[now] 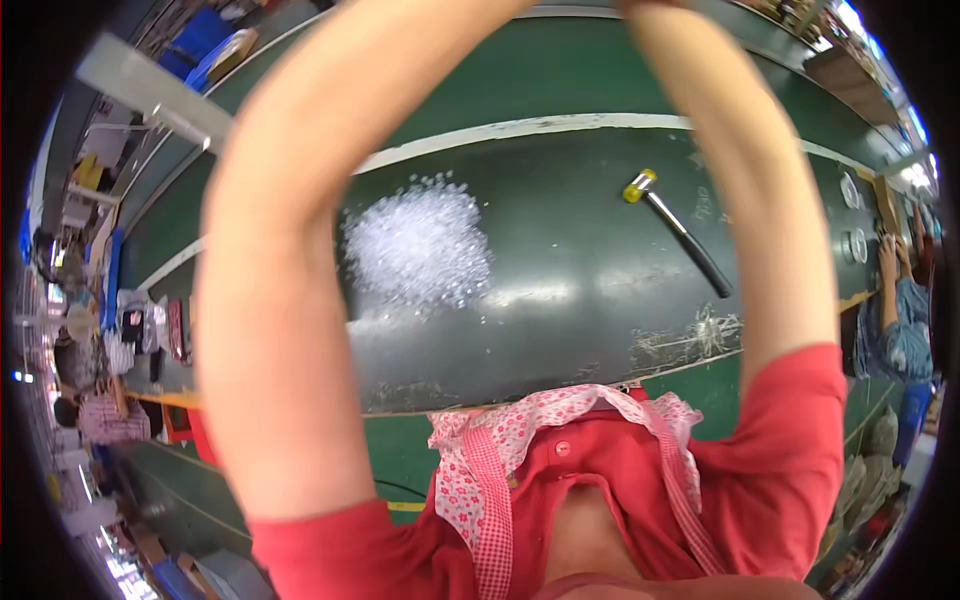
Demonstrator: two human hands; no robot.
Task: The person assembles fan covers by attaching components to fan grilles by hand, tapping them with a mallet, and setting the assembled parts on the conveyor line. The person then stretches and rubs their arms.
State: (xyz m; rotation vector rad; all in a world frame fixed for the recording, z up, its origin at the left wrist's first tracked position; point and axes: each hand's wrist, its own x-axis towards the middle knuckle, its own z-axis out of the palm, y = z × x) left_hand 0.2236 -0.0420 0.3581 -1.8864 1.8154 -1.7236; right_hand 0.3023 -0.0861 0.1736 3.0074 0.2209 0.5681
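Both my forearms reach up past the top edge of the head view, so my left hand and my right hand are out of sight, and what they hold or touch is hidden. Between the arms, a pile of small clear, glassy pieces (420, 245) lies spread on the dark green worktable (560, 345). To its right rests a mallet (688, 240) with a yellow-tipped metal head and a black handle, lying at a slant beside my right forearm. Neither arm appears to touch the pile or the mallet.
A white strip (540, 126) crosses the table beyond the pile. Small round clear dishes (853, 245) stand at the far right, near another person's arm (888, 280). Another person in a striped top (112, 415) sits at the left. Bags and small items (140, 325) lie on that side.
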